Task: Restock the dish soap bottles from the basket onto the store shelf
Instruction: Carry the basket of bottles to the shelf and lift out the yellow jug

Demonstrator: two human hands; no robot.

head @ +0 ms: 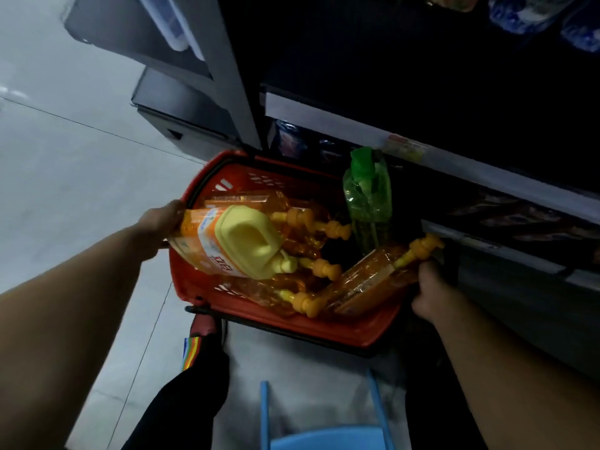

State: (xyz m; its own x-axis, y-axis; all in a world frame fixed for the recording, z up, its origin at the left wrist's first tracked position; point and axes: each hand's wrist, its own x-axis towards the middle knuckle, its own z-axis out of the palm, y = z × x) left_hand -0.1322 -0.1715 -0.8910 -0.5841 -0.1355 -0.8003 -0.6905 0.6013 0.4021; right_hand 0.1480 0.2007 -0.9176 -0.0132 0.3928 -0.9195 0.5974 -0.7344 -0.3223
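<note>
Left hand [159,227] clasps a yellow-handled jug [227,241] over the red basket [292,326]; right hand [431,295] apparently closed on an orange pump bottle [370,280] near the shelf [487,177].

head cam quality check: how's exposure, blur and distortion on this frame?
Head view: floor bright and washed out, shelf interior nearly black, stock there unreadable. Wide-angle skew tilts the shelf edges. Soft overall; labels on the orange bottle in the left hand and the one in the right hand are smeared. Red basket and green bottle are reasonably lit.
</note>
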